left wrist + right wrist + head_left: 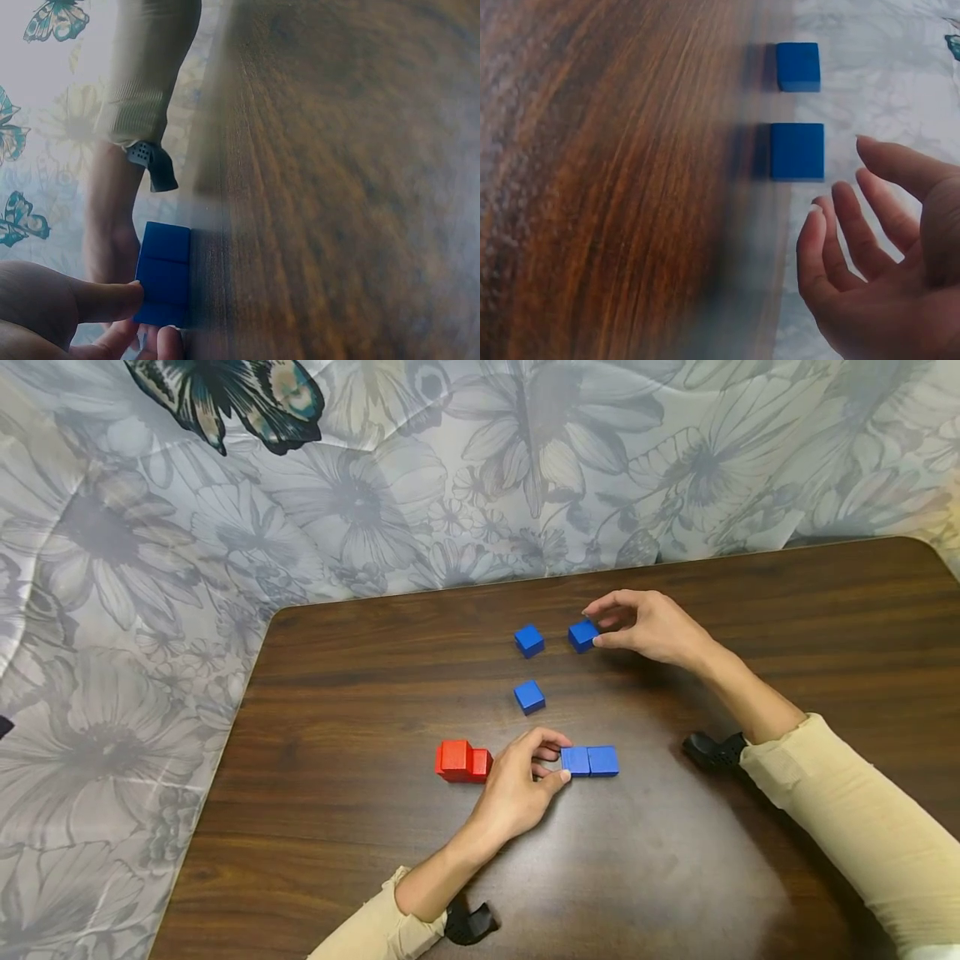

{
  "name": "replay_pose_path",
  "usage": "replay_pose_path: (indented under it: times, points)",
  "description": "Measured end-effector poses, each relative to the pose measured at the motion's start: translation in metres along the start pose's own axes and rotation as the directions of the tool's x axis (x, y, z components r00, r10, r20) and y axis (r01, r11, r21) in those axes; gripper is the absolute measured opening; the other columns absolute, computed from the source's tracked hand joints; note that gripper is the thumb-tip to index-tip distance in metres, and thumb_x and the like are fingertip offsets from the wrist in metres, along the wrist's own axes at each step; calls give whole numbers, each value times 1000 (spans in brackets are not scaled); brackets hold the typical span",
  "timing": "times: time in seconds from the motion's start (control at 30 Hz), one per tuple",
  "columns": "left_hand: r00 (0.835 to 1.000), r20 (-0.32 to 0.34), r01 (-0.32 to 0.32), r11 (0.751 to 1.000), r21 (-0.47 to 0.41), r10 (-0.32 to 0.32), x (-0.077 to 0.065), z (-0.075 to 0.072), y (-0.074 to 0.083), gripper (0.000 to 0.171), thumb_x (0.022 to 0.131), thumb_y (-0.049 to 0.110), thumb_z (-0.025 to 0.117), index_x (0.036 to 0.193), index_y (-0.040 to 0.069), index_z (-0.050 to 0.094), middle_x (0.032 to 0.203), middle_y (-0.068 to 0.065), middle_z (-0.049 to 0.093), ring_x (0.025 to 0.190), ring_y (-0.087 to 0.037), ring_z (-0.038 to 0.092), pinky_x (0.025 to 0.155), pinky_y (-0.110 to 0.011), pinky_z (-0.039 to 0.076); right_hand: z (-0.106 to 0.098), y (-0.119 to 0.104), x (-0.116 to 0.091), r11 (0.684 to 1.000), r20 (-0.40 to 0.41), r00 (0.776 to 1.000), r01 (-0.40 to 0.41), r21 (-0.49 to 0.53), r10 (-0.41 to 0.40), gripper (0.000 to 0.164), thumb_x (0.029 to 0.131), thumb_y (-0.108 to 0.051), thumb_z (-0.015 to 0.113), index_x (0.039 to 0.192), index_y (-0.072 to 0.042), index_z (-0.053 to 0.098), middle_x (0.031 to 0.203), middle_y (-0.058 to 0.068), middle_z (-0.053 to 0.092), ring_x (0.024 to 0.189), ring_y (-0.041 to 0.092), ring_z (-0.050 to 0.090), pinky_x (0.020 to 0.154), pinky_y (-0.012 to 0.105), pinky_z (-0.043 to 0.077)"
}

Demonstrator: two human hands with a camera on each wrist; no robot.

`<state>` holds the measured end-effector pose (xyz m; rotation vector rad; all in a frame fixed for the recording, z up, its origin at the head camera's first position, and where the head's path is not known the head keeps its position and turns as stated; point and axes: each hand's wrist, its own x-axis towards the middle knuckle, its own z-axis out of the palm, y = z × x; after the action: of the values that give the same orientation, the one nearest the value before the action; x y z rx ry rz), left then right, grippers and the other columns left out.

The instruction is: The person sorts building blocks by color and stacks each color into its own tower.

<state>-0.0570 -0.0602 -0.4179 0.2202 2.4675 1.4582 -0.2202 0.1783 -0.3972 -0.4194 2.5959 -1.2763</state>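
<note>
Two blue cubes (603, 761) stand side by side, touching, near the middle of the table. My left hand (519, 782) pinches the left cube (575, 762) of this pair, thumb at its near corner and a finger at its far one; the left wrist view shows the thumb (112, 301) against the blue face. Farther back, my right hand (660, 628) reaches in from the right beside a single blue cube (581, 637). In the right wrist view its fingers are spread and bent loosely, with a gap before the nearer cube (797, 152).
Red blocks (455, 760) sit just left of my left hand, one higher than its neighbour. Two more loose blue cubes lie left of my right hand, one at the back (529, 642) and one nearer (529, 697). A floral cloth (360, 502) hangs behind the table (337, 693).
</note>
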Motion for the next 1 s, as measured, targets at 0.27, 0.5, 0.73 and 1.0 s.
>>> replay_pose_path:
  times: [0.27,0.5,0.73,1.0]
  points:
    - [1000,-2,-2,1000,-5,2,-1,2,1,34,87,3,76,116,19,67,109,3,64,92,-11,62,79,-22,52,2,8,6,1000,27,1000,-6,25,6,36,89,-13,75,124,-11,67,128,9,63,111,26,62,82,31,49]
    - [1000,-10,1,1000,-4,-2,-1,2,1,35,86,2,76,115,20,67,107,3,64,91,-10,62,79,-21,52,5,9,10,999,59,998,-26,19,25,37,89,-17,76,125,-11,67,131,14,61,115,30,62,91,46,49]
    - [1000,-13,-2,1000,5,2,-1,2,-1,35,86,3,77,115,20,67,107,3,64,91,-10,61,78,-21,52,8,9,12,999,52,997,-51,9,51,36,89,-15,76,123,-10,68,128,15,63,112,30,63,91,45,50]
    - [1000,-13,5,1000,4,-5,0,3,-1,34,86,4,76,115,20,67,110,3,64,91,-11,62,79,-21,52,9,11,13,999,21,998,-52,-15,52,33,88,-15,77,119,-8,69,115,14,68,105,29,66,89,45,51]
